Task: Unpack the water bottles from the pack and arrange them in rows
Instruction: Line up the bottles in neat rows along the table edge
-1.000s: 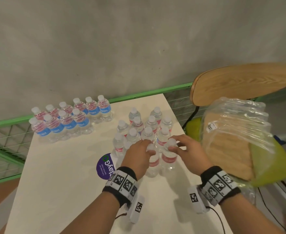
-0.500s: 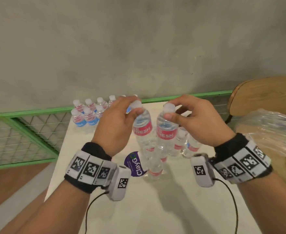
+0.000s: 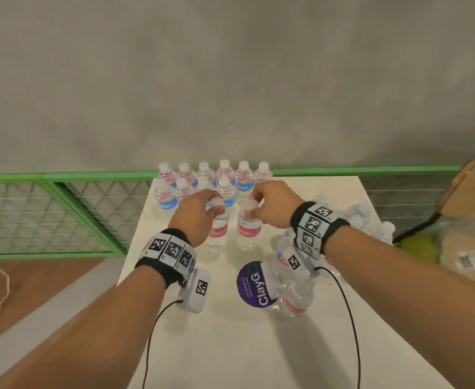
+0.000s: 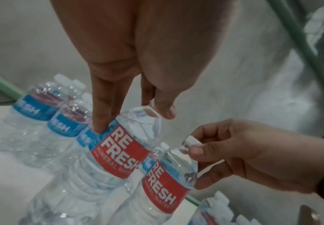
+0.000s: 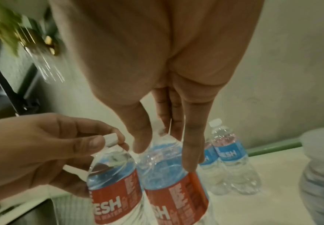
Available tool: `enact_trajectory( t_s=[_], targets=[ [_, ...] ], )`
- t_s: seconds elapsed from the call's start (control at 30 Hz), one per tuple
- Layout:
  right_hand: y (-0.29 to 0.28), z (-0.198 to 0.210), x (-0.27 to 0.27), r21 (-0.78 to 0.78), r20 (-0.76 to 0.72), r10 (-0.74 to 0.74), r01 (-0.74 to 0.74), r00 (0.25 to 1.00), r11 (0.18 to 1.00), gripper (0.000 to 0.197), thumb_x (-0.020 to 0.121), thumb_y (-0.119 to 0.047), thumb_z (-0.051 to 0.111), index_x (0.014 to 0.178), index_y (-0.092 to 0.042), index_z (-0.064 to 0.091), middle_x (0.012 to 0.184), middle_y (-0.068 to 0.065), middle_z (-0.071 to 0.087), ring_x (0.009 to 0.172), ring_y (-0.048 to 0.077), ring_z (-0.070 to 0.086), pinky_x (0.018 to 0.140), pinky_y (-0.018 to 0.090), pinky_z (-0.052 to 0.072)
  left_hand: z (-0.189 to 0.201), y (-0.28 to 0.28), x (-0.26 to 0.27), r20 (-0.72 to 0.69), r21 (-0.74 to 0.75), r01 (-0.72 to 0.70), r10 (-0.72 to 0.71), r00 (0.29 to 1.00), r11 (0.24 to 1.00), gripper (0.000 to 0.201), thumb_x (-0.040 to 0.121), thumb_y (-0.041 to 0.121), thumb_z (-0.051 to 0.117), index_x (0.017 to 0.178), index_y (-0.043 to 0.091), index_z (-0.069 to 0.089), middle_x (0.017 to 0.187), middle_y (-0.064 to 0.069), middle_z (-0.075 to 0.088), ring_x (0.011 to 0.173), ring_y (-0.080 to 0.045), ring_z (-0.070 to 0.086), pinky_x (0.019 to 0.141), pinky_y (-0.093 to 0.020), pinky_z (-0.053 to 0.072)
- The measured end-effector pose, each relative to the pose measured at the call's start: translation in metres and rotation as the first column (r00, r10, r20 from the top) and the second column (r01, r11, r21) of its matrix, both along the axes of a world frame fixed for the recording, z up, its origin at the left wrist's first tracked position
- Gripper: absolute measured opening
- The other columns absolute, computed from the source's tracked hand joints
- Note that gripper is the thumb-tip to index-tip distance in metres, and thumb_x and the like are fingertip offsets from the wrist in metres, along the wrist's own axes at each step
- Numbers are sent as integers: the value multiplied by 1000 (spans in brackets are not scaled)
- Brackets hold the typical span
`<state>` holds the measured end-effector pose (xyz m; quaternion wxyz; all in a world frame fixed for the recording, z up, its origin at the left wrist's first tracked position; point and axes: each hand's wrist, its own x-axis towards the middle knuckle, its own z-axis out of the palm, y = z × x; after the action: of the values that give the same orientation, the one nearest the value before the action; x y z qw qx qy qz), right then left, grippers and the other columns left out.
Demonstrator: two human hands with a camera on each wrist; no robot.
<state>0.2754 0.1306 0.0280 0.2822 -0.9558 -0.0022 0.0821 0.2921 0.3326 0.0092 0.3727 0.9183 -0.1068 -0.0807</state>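
Each hand pinches one clear, red-labelled water bottle by its white cap. My left hand (image 3: 215,204) holds the left bottle (image 3: 217,231), and my right hand (image 3: 251,206) holds the right bottle (image 3: 247,230). Both bottles are upright, side by side, just in front of two rows of bottles (image 3: 211,178) at the table's far edge. I cannot tell if their bases touch the table. In the left wrist view the left bottle (image 4: 118,153) and right bottle (image 4: 163,190) show REFRESH labels. A cluster of loose bottles (image 3: 295,279) stands under my right wrist.
The white table (image 3: 230,346) bears a purple ClayGo sticker (image 3: 254,284). More bottles (image 3: 365,217) stand at its right edge. Crumpled plastic wrap (image 3: 466,248) lies on a chair (image 3: 472,186) at right. A green mesh rail (image 3: 62,209) runs behind and left, before a grey wall.
Both hands took a bottle by its cap from the near cluster, lifted it and carried it away from me to just in front of the back rows.
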Motion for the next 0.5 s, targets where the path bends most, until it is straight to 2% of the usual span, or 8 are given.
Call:
enact_trajectory(
  t_s=[0.1,0.2,0.27,0.33,0.4,0.5],
  targets=[
    [3,-11,19,-85,-62,-14,9,998,996,33,78,-30,76,95,-5,63,95,11,66,85,26,62,73,35,52,-19,-1,8,-51,53,-11,14,999,999,32,97,23,56,130,21,56,131,-2,60,117,-23,55,87,-25,38],
    [3,-19,38,-136,-91,-31,18,995,991,34,80,-32,72,95,-2,64,96,15,67,87,29,64,76,38,54,-34,1,13,-68,77,-7,12,998,997,33,100,18,49,133,20,53,133,-2,58,116,-20,55,85,-23,37],
    [3,-24,46,-175,-97,-37,19,995,984,34,83,-34,71,98,-4,62,99,13,66,88,27,63,76,35,54,-40,3,12,-71,60,-11,15,997,998,31,101,11,44,129,18,56,128,0,60,106,-12,55,83,-21,36],
    [3,-29,52,-205,-101,-46,25,994,978,34,86,-32,69,105,-5,60,104,11,63,87,23,58,73,30,48,-45,5,11,-48,32,-27,29,998,999,26,100,8,42,116,18,60,117,0,64,98,-12,57,80,-22,38],
    [1,-34,56,-220,-110,-68,43,992,975,38,88,-32,67,112,-5,57,108,10,61,90,23,56,75,29,44,-48,6,12,-38,-2,-48,48,998,999,22,99,7,44,108,17,62,110,1,66,98,-18,61,79,-22,40],
    [-1,-36,61,-240,-113,-92,63,989,969,41,88,-38,67,113,-7,56,102,8,59,90,23,56,75,28,43,-50,5,9,-55,-24,4,-6,998,1000,22,97,16,53,118,22,59,118,6,62,105,-16,60,85,-21,43]
  ],
)
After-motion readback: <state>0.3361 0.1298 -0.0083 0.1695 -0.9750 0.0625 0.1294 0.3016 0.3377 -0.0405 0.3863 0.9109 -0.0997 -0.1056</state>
